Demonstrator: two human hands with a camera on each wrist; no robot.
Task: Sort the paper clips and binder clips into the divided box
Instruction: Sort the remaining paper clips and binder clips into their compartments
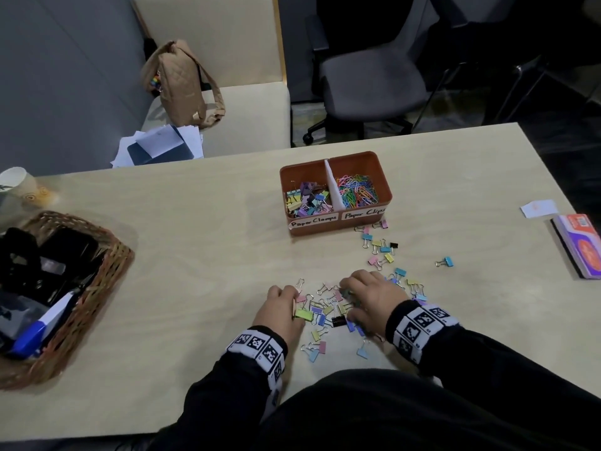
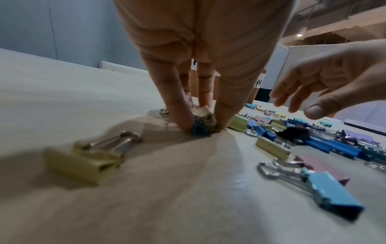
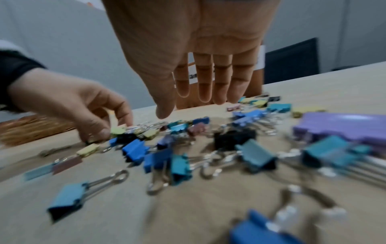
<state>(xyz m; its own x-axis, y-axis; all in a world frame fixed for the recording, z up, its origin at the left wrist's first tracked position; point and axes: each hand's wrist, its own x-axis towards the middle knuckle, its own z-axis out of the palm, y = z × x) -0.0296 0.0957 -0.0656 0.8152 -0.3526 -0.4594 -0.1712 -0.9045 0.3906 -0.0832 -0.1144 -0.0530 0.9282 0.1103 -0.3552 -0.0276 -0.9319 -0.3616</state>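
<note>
An orange divided box (image 1: 354,155) stands mid-table, with binder clips (image 1: 307,198) in its left half and coloured paper clips (image 1: 357,190) in its right half. Several loose binder clips (image 1: 328,312) lie scattered in front of it, down to the near edge. My left hand (image 1: 289,302) is at the pile's left side. Its thumb and fingers pinch a small blue binder clip (image 2: 200,130) against the table. My right hand (image 1: 367,294) hovers just above the pile with its fingers (image 3: 204,82) straight and nothing held.
A wicker basket (image 1: 107,255) of dark items sits at the left, with a paper cup (image 1: 16,187) behind it. A flat printed packet (image 1: 579,245) and a white card (image 1: 538,208) lie at the right edge. One stray blue clip (image 1: 448,262) lies apart.
</note>
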